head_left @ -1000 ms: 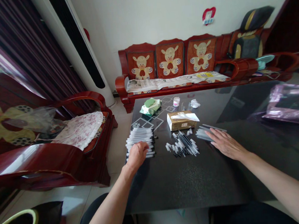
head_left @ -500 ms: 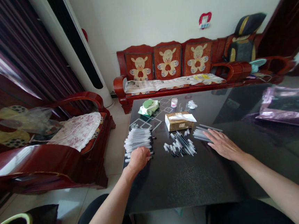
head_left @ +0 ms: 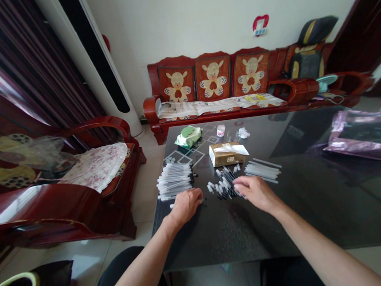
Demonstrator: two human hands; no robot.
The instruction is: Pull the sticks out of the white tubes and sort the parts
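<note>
My left hand [head_left: 187, 202] is closed over a pen, whose white end [head_left: 172, 205] sticks out to the left and whose dark tip shows past the fingers. Just beyond it lies a row of translucent white pens [head_left: 174, 180] with black ends, side by side. My right hand [head_left: 256, 193] has its fingers bent together at the right edge of a heap of black pen refills [head_left: 228, 176]; what they pinch is hidden. White and black caps [head_left: 218, 187] are scattered beside the refills. Behind the right hand rest several clear pen barrels [head_left: 263, 171].
On the dark glossy table [head_left: 239, 241] stand a tissue box [head_left: 227, 157], a green wipes pack [head_left: 188, 138], a small white-and-pink tub [head_left: 220, 130] and crumpled tissue [head_left: 243, 133]. A purple plastic bag [head_left: 336, 137] lies at the right. A wooden sofa [head_left: 211, 76] stands behind.
My right hand has moved left from the clear barrels to the refill heap, and its fingers have drawn together. My left hand has shifted slightly right, away from the pen row.
</note>
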